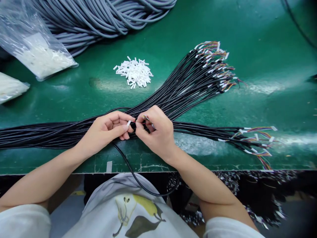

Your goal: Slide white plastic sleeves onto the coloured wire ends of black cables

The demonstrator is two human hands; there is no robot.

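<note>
Tube [129, 123] pinched in the left hand [109, 127], wires [145, 117] pinched in the right hand [158, 134], held close together, apparently for fine control; tube pile [135, 72] lies beyond the hands, likely for easy reach.

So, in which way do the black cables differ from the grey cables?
The black cables look thinner than the grey cables. Black cables lie mostly in straight bundles, while grey cables curve in a pile. Colourful wires show at black cables' ends; no ends of the grey cables show. Both lie on the green table.
</note>
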